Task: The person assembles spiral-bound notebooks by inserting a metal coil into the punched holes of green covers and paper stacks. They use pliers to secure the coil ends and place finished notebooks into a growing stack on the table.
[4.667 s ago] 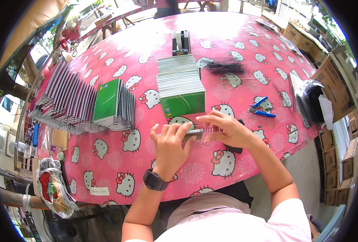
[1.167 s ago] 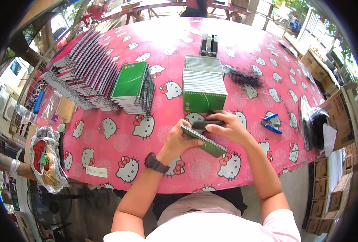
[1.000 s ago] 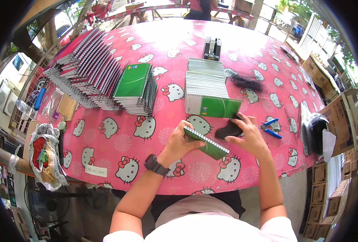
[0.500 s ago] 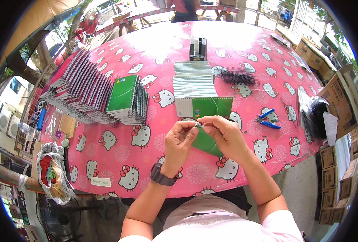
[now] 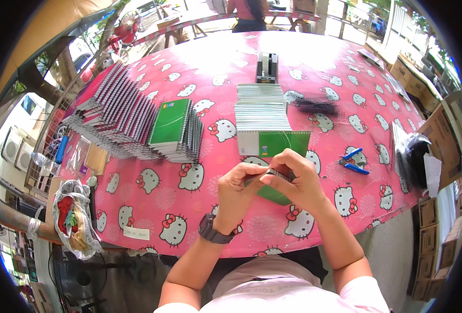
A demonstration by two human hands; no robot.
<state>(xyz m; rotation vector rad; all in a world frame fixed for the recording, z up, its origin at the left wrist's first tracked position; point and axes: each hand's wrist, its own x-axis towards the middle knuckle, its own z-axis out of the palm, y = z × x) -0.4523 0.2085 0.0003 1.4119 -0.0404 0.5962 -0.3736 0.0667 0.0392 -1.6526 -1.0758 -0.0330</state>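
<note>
Both my hands meet near the table's front edge over a small green notebook (image 5: 274, 195). My left hand (image 5: 235, 189) pinches its upper edge between thumb and fingers. From the other side my right hand (image 5: 299, 180) is closed on the same edge, its thumb near the left fingertips. A short stretch of dark wire binding (image 5: 275, 172) shows between the fingers; the rest is hidden by them. Just beyond my hands stands a long row of unbound notebook blocks (image 5: 262, 116), with a punched green cover (image 5: 288, 143) at its near end.
On the left are wire-bound notebooks in a magenta stack (image 5: 117, 107) and a green stack (image 5: 169, 122). A tape dispenser (image 5: 267, 68) stands beyond the row. Loose black wire bindings (image 5: 319, 104) and blue-handled cutters (image 5: 354, 160) lie to the right. A plastic bag (image 5: 74, 219) hangs at the left edge.
The view has shifted, so the table things appear farther right and lower. My right fingers have curled further over the notebook's bound edge, and both hands keep hold of it.
</note>
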